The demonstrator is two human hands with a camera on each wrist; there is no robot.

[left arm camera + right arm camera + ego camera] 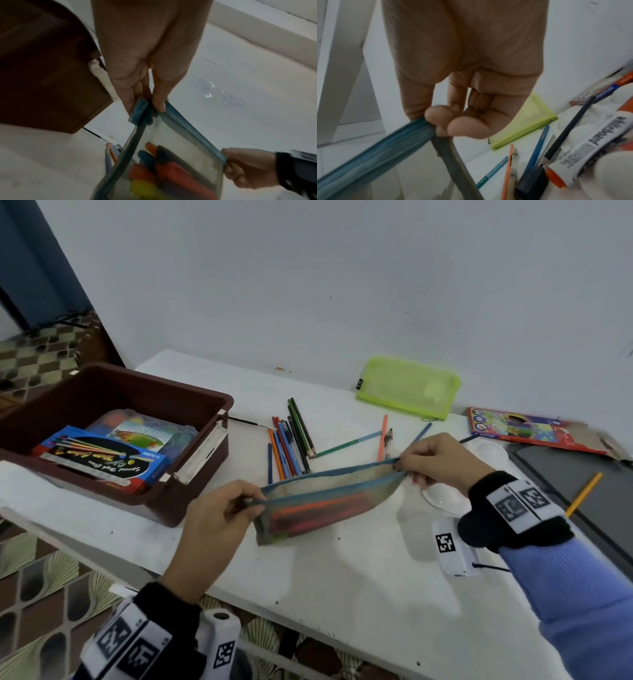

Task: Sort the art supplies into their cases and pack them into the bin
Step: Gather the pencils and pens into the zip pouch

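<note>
Now blue mesh pouch [322, 501] between both pinching hands.

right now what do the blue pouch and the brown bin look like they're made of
Blue pouch: soft see-through mesh fabric with a blue zip band, seemingly; markers show through it and it sags between the two hands. Brown bin: rigid moulded plastic, probably, with smooth, faintly glossy walls and a rounded rim.

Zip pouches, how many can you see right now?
2. A blue mesh pouch is held above the table, the left hand pinching one end and the right hand the other. A green pouch lies at the table's far edge. The bin may hide others.
</note>
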